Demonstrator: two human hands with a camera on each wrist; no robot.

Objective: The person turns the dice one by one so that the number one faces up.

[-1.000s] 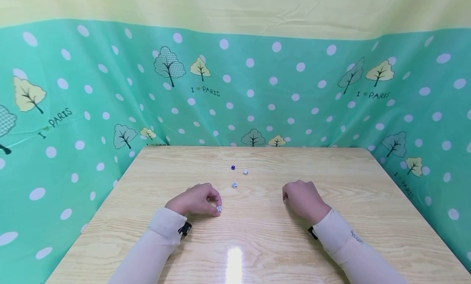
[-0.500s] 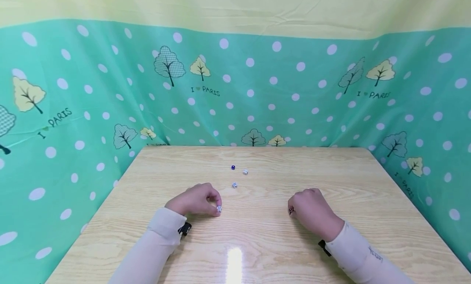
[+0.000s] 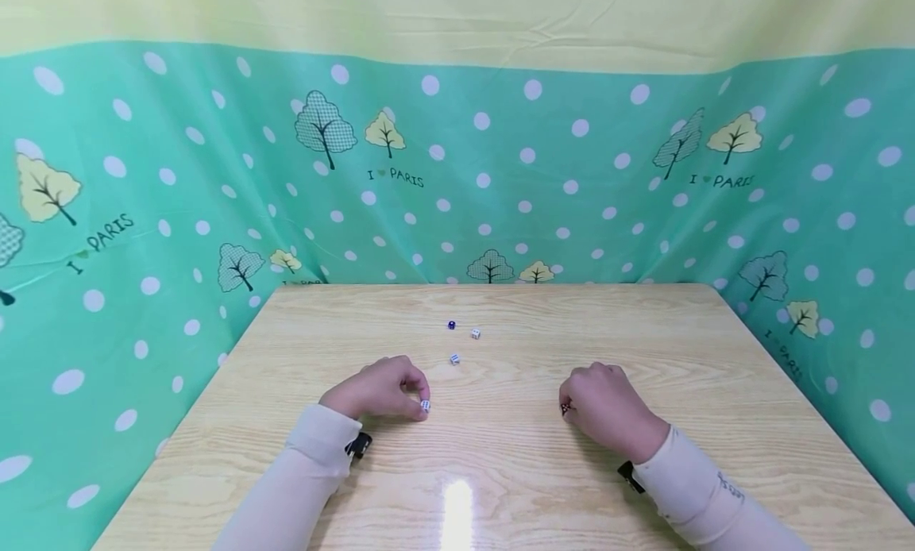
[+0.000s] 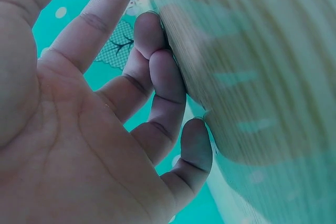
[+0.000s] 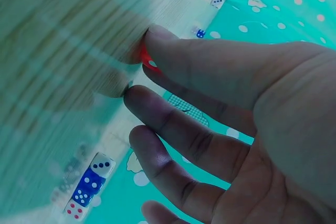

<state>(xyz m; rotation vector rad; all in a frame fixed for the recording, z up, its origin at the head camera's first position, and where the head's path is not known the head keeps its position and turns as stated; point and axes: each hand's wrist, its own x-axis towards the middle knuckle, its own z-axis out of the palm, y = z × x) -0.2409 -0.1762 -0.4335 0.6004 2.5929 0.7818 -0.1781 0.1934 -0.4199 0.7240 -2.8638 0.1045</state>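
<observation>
My left hand (image 3: 386,388) pinches a white die (image 3: 425,406) between thumb and forefinger, low over the table at centre left. In the left wrist view its other fingers (image 4: 168,87) are bent near the tabletop, and the pinched die is out of sight. On the right side of the table, my right hand (image 3: 604,404) holds a red die (image 5: 149,62) with a white dot showing, between thumb and forefinger. Beyond both hands lie a blue die (image 3: 452,325) and two white dice, one farther back (image 3: 476,333) and one nearer (image 3: 454,360).
A row of several dice (image 5: 90,184), white and blue, sits on the table in the right wrist view; the head view does not show it. A green dotted curtain (image 3: 500,178) encloses the wooden table (image 3: 343,487) at the back and both sides.
My right hand has come toward me and slightly to the right, carrying the red die, then held nearly still. The left hand stays in place with the white die.
</observation>
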